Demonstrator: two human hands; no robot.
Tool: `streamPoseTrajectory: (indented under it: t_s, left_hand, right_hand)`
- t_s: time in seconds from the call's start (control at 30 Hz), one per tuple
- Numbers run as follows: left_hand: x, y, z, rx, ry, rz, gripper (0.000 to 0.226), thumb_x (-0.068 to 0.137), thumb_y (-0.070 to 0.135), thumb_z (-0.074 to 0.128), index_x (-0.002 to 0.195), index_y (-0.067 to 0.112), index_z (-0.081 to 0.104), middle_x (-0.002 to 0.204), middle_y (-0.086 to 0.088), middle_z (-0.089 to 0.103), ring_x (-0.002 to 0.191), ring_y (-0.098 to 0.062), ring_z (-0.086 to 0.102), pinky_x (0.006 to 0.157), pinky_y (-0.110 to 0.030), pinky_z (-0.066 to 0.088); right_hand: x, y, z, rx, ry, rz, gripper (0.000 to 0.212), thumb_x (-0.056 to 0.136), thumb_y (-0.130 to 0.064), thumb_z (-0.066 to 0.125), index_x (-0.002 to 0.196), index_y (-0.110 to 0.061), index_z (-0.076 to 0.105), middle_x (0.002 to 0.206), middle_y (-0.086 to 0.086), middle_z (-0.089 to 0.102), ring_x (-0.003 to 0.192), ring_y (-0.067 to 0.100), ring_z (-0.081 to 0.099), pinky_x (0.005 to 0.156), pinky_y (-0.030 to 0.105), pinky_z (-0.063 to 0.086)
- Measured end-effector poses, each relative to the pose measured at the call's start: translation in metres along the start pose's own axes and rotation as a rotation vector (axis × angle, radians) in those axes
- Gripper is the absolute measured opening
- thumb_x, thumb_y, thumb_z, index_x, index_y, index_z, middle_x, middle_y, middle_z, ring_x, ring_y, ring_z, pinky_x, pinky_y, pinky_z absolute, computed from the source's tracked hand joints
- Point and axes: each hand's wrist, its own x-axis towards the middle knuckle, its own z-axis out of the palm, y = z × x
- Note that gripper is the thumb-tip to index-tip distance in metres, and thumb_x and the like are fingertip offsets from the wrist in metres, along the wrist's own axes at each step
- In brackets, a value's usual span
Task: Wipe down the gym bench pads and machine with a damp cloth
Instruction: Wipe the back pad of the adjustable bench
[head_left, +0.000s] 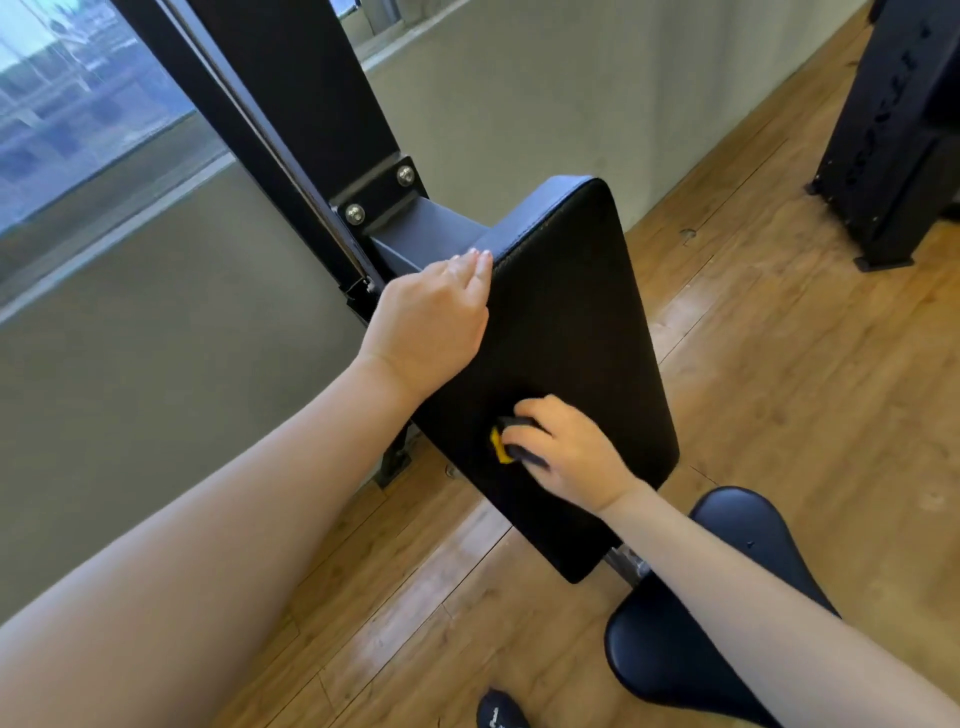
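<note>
Back pad (582, 322) wiping is in progress. Right hand (571, 452) grips the cloth (501, 444) against the pad; left hand (431, 322), fingers straight, steadies its edge. Next: stroke toward unwiped areas beyond the hands.

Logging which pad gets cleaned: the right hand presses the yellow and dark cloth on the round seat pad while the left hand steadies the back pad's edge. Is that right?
Not quite. In the head view, the right hand presses the cloth on the upright back pad, not the seat pad, which lies untouched below. The left hand does rest on the back pad's edge.
</note>
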Motion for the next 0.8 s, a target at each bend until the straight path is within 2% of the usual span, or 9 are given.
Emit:
streamPoseTrajectory:
  t_s: [0.13,0.23,0.3,0.37,0.43,0.5,0.6,0.73,0.8]
  left_hand:
    - [0.0,0.0,0.001,-0.001,0.038,0.009,0.044,0.078,0.013,0.037,0.103,-0.001,0.071,0.096,-0.011,0.073,0.081,-0.021,0.072,0.052,-0.024,0.053]
    - [0.0,0.001,0.002,0.013,0.048,0.009,0.044,0.079,0.014,0.037,0.104,-0.002,0.07,0.097,-0.011,0.073,0.082,-0.022,0.072,0.052,-0.025,0.053]
    - [0.0,0.001,0.002,0.011,0.052,0.008,0.044,0.08,0.013,0.037,0.104,-0.003,0.07,0.097,-0.013,0.073,0.083,-0.023,0.072,0.053,-0.026,0.054]
    - [0.0,0.002,0.001,0.016,0.056,0.006,0.043,0.081,0.012,0.037,0.104,-0.004,0.069,0.097,-0.014,0.073,0.082,-0.024,0.072,0.053,-0.027,0.054]
    - [0.0,0.002,0.001,0.027,0.057,0.009,0.042,0.081,0.011,0.038,0.104,-0.005,0.069,0.096,-0.015,0.073,0.081,-0.025,0.072,0.052,-0.027,0.054]
    - [0.0,0.003,0.001,0.035,0.059,0.014,0.042,0.081,0.011,0.038,0.104,-0.005,0.069,0.096,-0.015,0.073,0.081,-0.026,0.072,0.052,-0.027,0.054]
    - [0.0,0.003,0.002,0.057,0.066,0.013,0.042,0.081,0.011,0.038,0.104,-0.005,0.069,0.095,-0.015,0.073,0.081,-0.026,0.072,0.051,-0.028,0.054]
    - [0.0,0.002,0.003,0.042,0.073,0.006,0.042,0.081,0.012,0.038,0.104,-0.003,0.069,0.096,-0.013,0.073,0.081,-0.024,0.072,0.047,-0.028,0.052]
    - [0.0,0.002,0.005,0.044,0.091,0.006,0.042,0.081,0.011,0.038,0.105,-0.003,0.069,0.097,-0.012,0.073,0.08,-0.023,0.072,0.047,-0.027,0.051]
  right_hand:
    - [-0.004,0.067,-0.035,-0.009,0.226,0.385,0.031,0.072,0.007,0.067,0.099,-0.006,0.058,0.104,0.018,0.055,0.095,0.027,0.055,0.083,0.033,0.05]
    - [0.0,0.082,-0.043,0.043,0.283,0.5,0.025,0.075,0.011,0.063,0.097,0.001,0.061,0.101,0.018,0.054,0.092,0.013,0.049,0.084,0.011,0.041]
    - [0.001,0.081,-0.038,0.121,0.398,0.645,0.023,0.078,0.01,0.06,0.1,0.001,0.061,0.102,0.018,0.055,0.091,0.006,0.048,0.083,0.004,0.04]
    - [0.006,0.08,-0.035,0.251,0.559,0.929,0.023,0.084,0.006,0.056,0.106,-0.001,0.06,0.108,0.017,0.056,0.094,0.007,0.051,0.084,0.009,0.047]
    - [0.01,0.081,-0.038,0.339,0.611,1.102,0.024,0.087,0.002,0.055,0.11,-0.003,0.059,0.111,0.014,0.055,0.095,0.01,0.052,0.083,0.013,0.05]
    - [0.014,0.068,-0.046,0.3,0.587,1.023,0.023,0.085,0.002,0.057,0.108,-0.002,0.059,0.108,0.011,0.054,0.094,0.008,0.049,0.081,0.009,0.047]
    - [0.017,0.015,-0.036,0.253,0.492,0.588,0.022,0.077,0.004,0.059,0.098,-0.001,0.061,0.099,0.009,0.053,0.091,0.009,0.05,0.085,0.016,0.045]
    - [-0.003,-0.044,0.006,0.07,-0.072,-0.066,0.017,0.084,-0.016,0.052,0.097,-0.009,0.06,0.099,0.012,0.059,0.083,0.021,0.055,0.067,0.027,0.051]
    - [-0.007,-0.028,0.009,0.024,-0.188,-0.13,0.019,0.085,-0.019,0.051,0.094,-0.009,0.064,0.099,0.012,0.06,0.08,0.024,0.057,0.063,0.033,0.053]
